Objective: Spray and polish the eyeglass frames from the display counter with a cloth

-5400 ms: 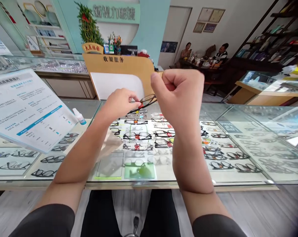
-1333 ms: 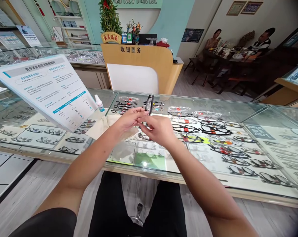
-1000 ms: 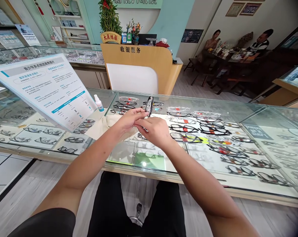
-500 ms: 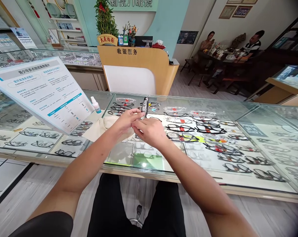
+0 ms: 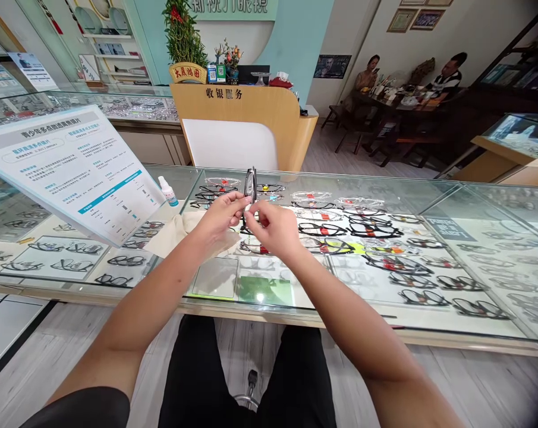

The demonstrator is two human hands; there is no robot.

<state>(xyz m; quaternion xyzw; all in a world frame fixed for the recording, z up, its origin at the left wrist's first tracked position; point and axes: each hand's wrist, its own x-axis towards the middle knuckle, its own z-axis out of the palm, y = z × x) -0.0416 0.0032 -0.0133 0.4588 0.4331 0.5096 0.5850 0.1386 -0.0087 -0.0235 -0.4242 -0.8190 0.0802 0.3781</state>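
Note:
A dark-framed pair of glasses (image 5: 251, 182) is held upright and edge-on above the glass counter. My left hand (image 5: 219, 219) pinches it from the left with thumb and fingers. My right hand (image 5: 276, 228) is closed at its lower right part, thumb and fingertips at the frame; the exact grip is partly hidden. Under my left wrist lies a cream cloth (image 5: 173, 236), spread and crumpled on the counter. A small white spray bottle (image 5: 167, 191) with a blue-green label stands behind the cloth.
The glass display counter (image 5: 269, 318) holds many frames (image 5: 376, 229) in rows beneath its top. A tilted printed sheet (image 5: 79, 172) stands at the left. Beyond is a wooden cashier desk (image 5: 290, 119). Two people sit at a dark table (image 5: 398, 107) at the back right.
The glasses and both hands have shifted slightly left in view. My right hand has drawn a little apart from my left, with its fingers still at the frame.

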